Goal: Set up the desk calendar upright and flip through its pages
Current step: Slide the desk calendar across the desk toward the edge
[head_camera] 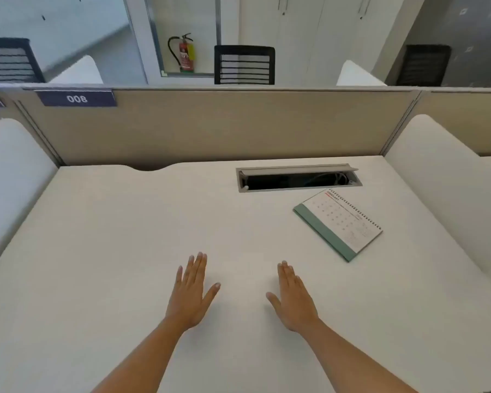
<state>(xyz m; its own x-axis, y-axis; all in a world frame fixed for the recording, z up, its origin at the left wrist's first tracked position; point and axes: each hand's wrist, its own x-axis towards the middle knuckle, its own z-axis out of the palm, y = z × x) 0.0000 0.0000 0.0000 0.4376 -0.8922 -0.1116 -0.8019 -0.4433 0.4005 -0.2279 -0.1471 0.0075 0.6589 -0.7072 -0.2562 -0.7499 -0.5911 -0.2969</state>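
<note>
A spiral-bound desk calendar [339, 222] lies flat on the white desk [125, 236] at the right, turned at an angle, with a green base strip along its near-left edge and the wire binding along its far-right edge. Its top page shows a month grid with a red heading. My left hand [192, 293] rests palm down on the desk near the middle, fingers apart, holding nothing. My right hand [294, 300] lies flat beside it, also holding nothing, some way in front and to the left of the calendar.
An open cable tray [298, 178] is cut into the desk just behind the calendar. A beige partition [224, 126] with a "008" label [77, 98] closes the back. White rounded side panels [448, 177] flank the desk. Chairs and a fire extinguisher [185, 53] stand beyond.
</note>
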